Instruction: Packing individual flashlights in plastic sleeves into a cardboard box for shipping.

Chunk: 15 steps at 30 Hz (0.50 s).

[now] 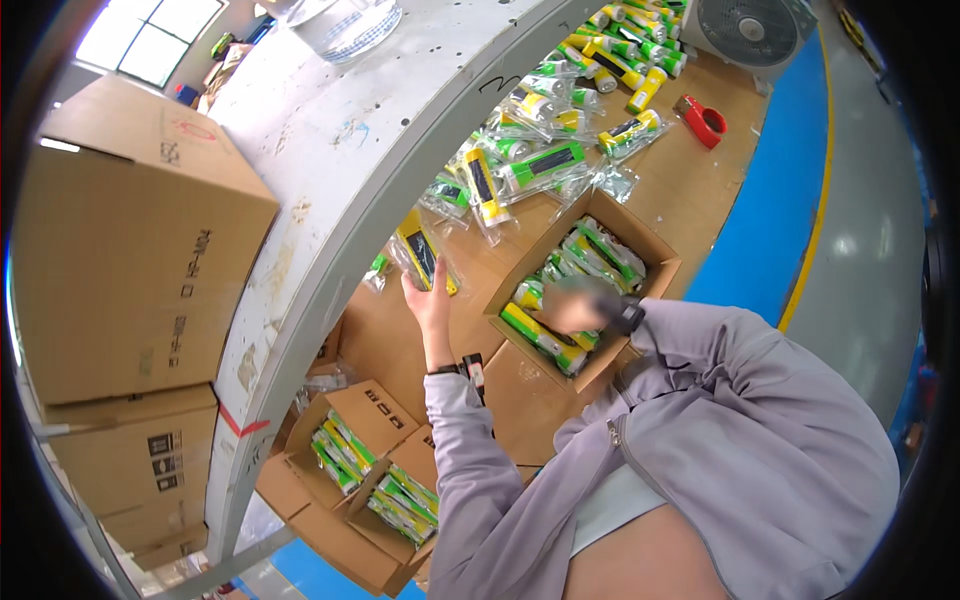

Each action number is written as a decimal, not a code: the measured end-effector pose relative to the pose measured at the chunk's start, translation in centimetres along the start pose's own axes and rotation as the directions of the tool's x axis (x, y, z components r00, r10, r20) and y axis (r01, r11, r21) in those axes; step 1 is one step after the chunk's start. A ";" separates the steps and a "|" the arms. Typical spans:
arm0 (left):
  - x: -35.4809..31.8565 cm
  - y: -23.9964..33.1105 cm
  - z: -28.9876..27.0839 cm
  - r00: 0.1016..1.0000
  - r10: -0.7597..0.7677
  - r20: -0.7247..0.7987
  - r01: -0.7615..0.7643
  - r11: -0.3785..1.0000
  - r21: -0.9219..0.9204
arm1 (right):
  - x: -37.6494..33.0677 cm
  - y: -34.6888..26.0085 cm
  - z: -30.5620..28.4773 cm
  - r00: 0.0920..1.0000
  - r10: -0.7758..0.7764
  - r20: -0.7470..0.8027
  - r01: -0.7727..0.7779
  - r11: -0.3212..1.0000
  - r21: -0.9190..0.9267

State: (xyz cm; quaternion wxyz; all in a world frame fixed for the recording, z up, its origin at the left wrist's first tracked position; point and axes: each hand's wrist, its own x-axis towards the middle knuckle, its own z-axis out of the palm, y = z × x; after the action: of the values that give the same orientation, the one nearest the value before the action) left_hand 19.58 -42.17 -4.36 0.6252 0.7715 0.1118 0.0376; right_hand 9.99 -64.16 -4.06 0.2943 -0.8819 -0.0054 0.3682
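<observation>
My left hand [430,292] is closed round a yellow flashlight [415,240] with a dark panel, wrapped in a clear bag, at the near edge of the bench pile. My right hand [572,308] is over an open cardboard box [640,228]; motion blur smears its fingers, so what they hold does not show. Inside that box lie several green and yellow flashlights [600,252] in clear bags, side by side. Beyond my left hand, a yellow bagged flashlight [484,182] and a green one [545,165] rest at the front of a loose heap.
A red tape dispenser [704,121] and a grey fan [750,30] are at the far right. Two open boxes of bagged flashlights [342,455] stand lower left. A white shelf [330,130] runs above the work surface, with stacked cartons [140,270] at its left.
</observation>
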 end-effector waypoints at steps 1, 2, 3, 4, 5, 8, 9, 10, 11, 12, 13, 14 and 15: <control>-1.7 1.6 -0.4 0.998 0.063 -0.024 -0.066 0.985 -0.160 | 0.3 1.2 -1.5 0.980 -0.024 0.196 0.022 1.000 0.013; -3.7 3.5 -1.1 0.999 -0.006 0.047 0.019 0.959 -0.282 | -0.1 1.8 -2.9 0.970 -0.073 0.230 0.055 0.995 0.083; -5.6 4.7 -1.9 1.000 -0.019 0.022 0.024 0.961 -0.275 | -0.7 2.1 -4.1 0.956 -0.125 0.266 0.087 0.985 0.149; -7.3 6.0 -2.3 0.996 -0.030 0.081 0.060 0.910 -0.411 | -0.8 2.9 -4.9 0.962 -0.139 0.236 0.053 0.940 0.336; -9.0 7.2 -3.2 0.992 -0.030 0.124 0.092 0.839 -0.537 | -1.6 2.7 -5.9 0.963 -0.192 0.188 0.079 0.871 0.485; -12.7 9.5 -3.4 0.996 -0.056 0.069 0.084 0.842 -0.533 | -3.0 3.1 -7.7 0.944 -0.093 0.318 -0.029 0.933 0.359; -13.7 9.9 -3.3 0.996 -0.077 0.048 0.091 0.832 -0.547 | -3.2 3.3 -7.3 0.923 -0.096 0.372 0.015 0.977 0.214; -14.4 9.7 -3.1 0.996 -0.078 0.040 0.087 0.833 -0.547 | -3.3 3.4 -6.8 0.901 -0.089 0.424 0.067 0.995 0.068; -14.9 9.4 -2.9 0.999 -0.042 0.034 0.054 0.858 -0.510 | -3.3 3.4 -5.8 0.883 -0.106 0.457 0.129 0.991 -0.020; -15.3 8.9 -2.7 1.000 -0.009 0.030 0.022 0.882 -0.471 | -3.4 2.8 -4.7 0.887 -0.101 0.450 0.149 0.986 -0.072; -15.6 8.5 -2.5 1.000 -0.009 0.027 0.021 0.888 -0.460 | -3.3 2.4 -3.6 0.891 -0.097 0.444 0.168 0.978 -0.123; -16.0 8.8 -1.8 0.999 0.011 0.031 0.003 0.906 -0.423 | -2.2 3.6 -1.4 0.930 -0.125 0.345 0.200 0.961 -0.190; -16.6 8.9 -1.5 0.999 0.029 0.019 -0.019 0.924 -0.382 | -2.3 3.2 -0.5 0.967 -0.165 0.194 0.198 0.966 -0.167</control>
State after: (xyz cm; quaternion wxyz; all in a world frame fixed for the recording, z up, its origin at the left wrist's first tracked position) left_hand 4.29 -46.05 6.03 0.7643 0.6367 0.0851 0.0568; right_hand 7.94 -67.60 -3.99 0.2422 -0.8645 -0.1471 0.4151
